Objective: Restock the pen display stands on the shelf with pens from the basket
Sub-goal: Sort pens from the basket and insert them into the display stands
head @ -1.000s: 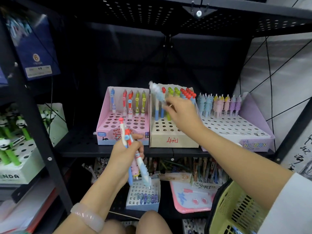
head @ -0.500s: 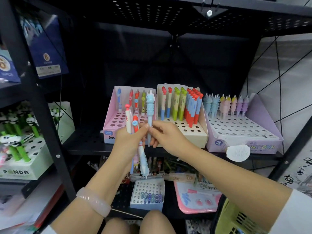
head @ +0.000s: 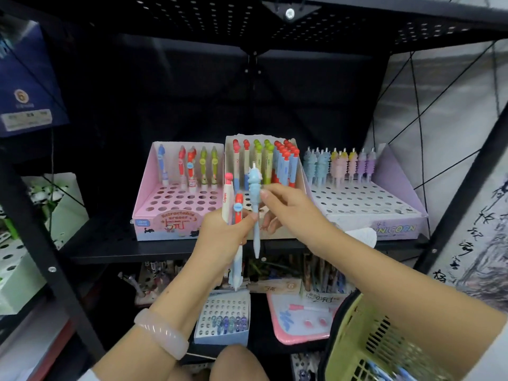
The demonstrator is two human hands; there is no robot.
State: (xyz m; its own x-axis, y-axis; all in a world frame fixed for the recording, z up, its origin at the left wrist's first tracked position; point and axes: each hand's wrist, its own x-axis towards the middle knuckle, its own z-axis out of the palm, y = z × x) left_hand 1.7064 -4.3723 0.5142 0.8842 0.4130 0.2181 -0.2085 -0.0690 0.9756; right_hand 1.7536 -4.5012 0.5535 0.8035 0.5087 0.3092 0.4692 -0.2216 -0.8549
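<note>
Hands [head: 225,237] [head: 291,207] around blue pen [head: 254,188]

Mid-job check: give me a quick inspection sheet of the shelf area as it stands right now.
Surface: black perforated shelf, three stands side by side.
Job's things: pink stand, beige stand and unicorn stand, mostly empty holes; blue unicorn pen; yellow basket, lower right.
Clutter: small bead box and pink board on the shelf below.
Grippers: left hand grips a bundle of pens; right hand pinches the blue unicorn pen.
Cables: nothing seen.
Surroundings: panda stand on the left.
</note>
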